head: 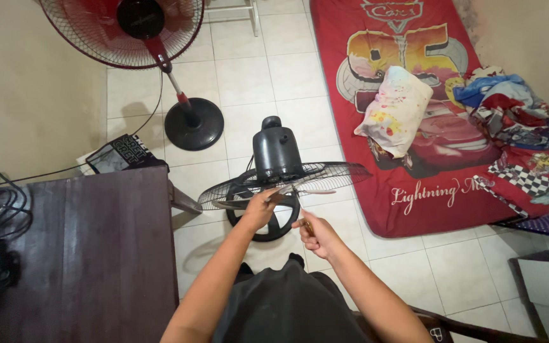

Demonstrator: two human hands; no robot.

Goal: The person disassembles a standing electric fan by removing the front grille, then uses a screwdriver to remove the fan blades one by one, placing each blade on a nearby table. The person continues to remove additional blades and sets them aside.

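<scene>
A dark grey fan [277, 152] lies tipped on the tiled floor, its motor housing pointing away from me and its wire guard [325, 174] lying flat toward me. My left hand [260, 208] grips the centre of the blades inside the guard. My right hand [316, 234] is closed around a small tool with a brownish handle [308, 223], held just right of the hub. The fan's round black base [273, 222] shows beneath both hands.
A red pedestal fan [140, 28] stands at the far left on a round black base [193, 124]. A dark wooden table [84, 254] with cables fills the left. A red printed mattress [414, 108] with a pillow [394, 109] and crumpled bedding lies right.
</scene>
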